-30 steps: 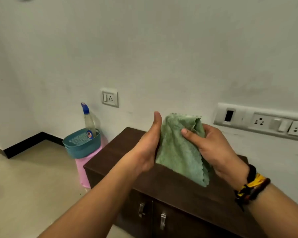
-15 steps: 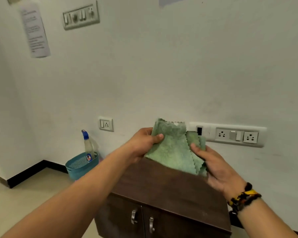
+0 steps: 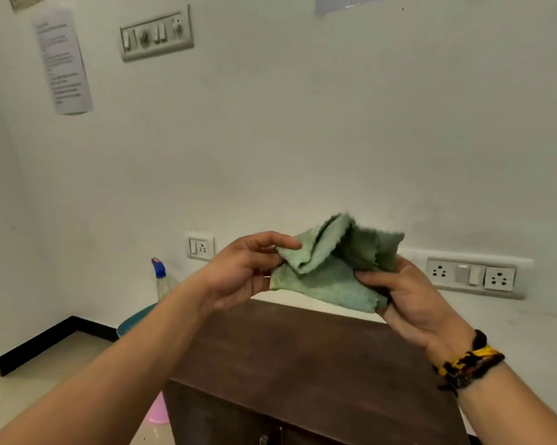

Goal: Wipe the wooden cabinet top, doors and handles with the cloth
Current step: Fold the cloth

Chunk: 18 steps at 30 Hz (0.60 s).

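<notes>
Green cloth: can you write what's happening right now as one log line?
stage: folding, wiping not begun | green cloth: held above cabinet top, not touching | left hand: grip on cloth edge | right hand: grip on cloth

A spray bottle [image 3: 161, 277] stands in a teal basket [image 3: 132, 322] below wall sockets [image 3: 473, 274].

Dark wooden cabinet [image 3: 303, 358] stands against the white wall, its flat top bare, with the tops of two metal door handles [image 3: 270, 440] just showing at the bottom edge. On the pale floor [image 3: 30, 399] beside it sits a pink stool [image 3: 157, 411]
</notes>
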Tool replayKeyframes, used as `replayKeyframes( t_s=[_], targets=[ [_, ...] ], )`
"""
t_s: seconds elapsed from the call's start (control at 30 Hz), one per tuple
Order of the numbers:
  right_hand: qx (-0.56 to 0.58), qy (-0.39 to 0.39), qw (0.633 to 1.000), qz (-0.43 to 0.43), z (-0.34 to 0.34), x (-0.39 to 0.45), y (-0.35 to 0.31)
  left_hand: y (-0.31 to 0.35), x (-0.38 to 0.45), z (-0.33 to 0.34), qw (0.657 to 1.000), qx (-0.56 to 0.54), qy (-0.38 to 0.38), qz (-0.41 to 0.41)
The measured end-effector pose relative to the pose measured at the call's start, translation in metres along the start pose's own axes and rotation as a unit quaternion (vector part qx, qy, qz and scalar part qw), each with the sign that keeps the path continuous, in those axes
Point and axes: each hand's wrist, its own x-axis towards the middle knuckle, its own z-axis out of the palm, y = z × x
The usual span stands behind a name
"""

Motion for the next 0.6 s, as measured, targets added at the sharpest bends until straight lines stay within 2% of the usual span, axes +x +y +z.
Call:
replayKeyframes(
  t_s=[0.1,0.17,0.27,0.3,0.33,0.4,0.47,0.6],
  targets=[
    [-0.030,-0.030,0.999,0.009,0.013,0.004,0.009,0.006,0.004,-0.022,0.999,0.053,-0.007,-0.005],
    [0.030,-0.072,0.997,0.023,0.002,0.004,0.018,-0.004,0.003,-0.037,0.998,0.056,-0.008,-0.016],
    [0.173,-0.219,0.960,0.023,-0.006,0.014,0.024,-0.009,0.003,-0.057,0.999,0.034,0.024,0.028],
    [0.180,-0.211,0.960,0.034,-0.003,0.021,0.029,-0.007,0.003,-0.057,0.997,0.058,0.017,0.045],
    [0.144,-0.188,0.970,0.050,0.005,0.028,0.036,-0.006,0.003,-0.058,0.994,0.091,0.000,0.057],
    [-0.023,-0.162,0.984,0.071,0.025,0.041,0.052,-0.005,0.005,-0.056,0.982,0.166,-0.039,0.074],
    [-0.193,-0.194,0.960,0.050,0.046,0.046,0.065,-0.003,0.007,-0.060,0.973,0.206,-0.051,0.090],
    [-0.330,-0.184,0.926,0.014,0.060,0.053,0.074,0.013,0.008,-0.077,0.951,0.280,-0.110,0.070]
  ],
)
